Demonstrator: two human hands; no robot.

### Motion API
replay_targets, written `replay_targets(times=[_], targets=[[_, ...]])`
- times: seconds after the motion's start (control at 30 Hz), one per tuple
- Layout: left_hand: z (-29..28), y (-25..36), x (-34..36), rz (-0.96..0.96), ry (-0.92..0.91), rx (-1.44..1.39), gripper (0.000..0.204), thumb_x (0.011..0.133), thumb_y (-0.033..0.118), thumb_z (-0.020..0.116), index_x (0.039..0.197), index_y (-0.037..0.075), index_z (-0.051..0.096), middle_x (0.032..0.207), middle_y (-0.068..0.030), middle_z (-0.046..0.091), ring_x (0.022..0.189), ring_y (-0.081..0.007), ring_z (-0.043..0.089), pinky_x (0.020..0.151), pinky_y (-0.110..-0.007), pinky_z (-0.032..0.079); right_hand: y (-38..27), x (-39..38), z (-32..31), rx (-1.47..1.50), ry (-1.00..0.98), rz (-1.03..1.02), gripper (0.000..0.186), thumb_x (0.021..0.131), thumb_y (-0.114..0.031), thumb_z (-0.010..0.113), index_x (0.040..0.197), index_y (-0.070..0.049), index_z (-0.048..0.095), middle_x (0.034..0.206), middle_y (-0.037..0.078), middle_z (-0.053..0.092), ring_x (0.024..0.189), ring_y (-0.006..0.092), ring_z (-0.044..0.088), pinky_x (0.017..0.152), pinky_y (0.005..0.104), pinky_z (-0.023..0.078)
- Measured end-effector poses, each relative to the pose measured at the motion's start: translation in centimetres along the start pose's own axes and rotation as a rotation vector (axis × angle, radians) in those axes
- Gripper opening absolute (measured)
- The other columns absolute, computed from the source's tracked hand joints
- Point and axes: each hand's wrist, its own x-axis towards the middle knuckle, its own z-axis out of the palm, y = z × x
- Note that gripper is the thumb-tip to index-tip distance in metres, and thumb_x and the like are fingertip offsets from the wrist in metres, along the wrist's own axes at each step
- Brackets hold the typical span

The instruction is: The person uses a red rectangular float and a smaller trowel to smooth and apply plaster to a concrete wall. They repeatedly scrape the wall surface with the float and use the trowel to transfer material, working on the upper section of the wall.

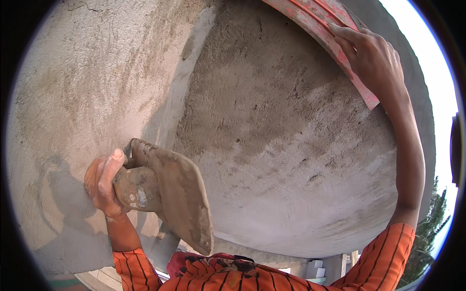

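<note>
My left hand (104, 182), dusted pale, is closed round a plastering tool at the lower left: a mortar-coated rectangular plate (179, 199) with a rounded, caked piece against it. My right hand (369, 63) is closed on a long, bowed-looking strip with flaking red paint (306, 19), raised at the upper right along the rim of a darker, rough plastered surface (272, 97). A lighter plastered wall (87, 63) fills the left side, with a smoother grey band between the two surfaces.
A grey concrete edge (412, 82) borders bright sky at the right, with tree leaves (432, 223) below it. Pale blocks (315, 269) and posts show at the bottom, behind my orange striped sleeves. A dark object (455, 150) shows at the right rim.
</note>
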Motion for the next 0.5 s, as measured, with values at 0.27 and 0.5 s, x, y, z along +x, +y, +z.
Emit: replay_targets(times=[0.27,0.5], targets=[[-1.2,0.2,-1.1,-0.026,-0.013,0.097,0.042,0.099,0.033,0.049,0.117,-0.004,0.051,0.084,-0.0163,0.065,0.064,-0.0266,0.064,0.053,-0.036,0.051,3.9,-8.1,2.1,0.062,0.057,0.082,0.027,0.097,-0.034,0.052,0.117,-0.025,0.068,0.08,0.008,0.067,0.07,0.0245,0.067,0.066,0.0393,0.055],[-0.4,-0.5,-0.7,0.054,0.041,0.062,0.04,0.099,0.03,0.049,0.117,-0.005,0.05,0.088,-0.0188,0.066,0.064,-0.0254,0.064,0.053,-0.035,0.05,0.3,-0.5,1.0,0.06,0.129,-0.043,0.027,0.098,-0.031,0.052,0.118,-0.023,0.068,0.085,0.011,0.069,0.072,0.0276,0.068,0.067,0.0385,0.056]])
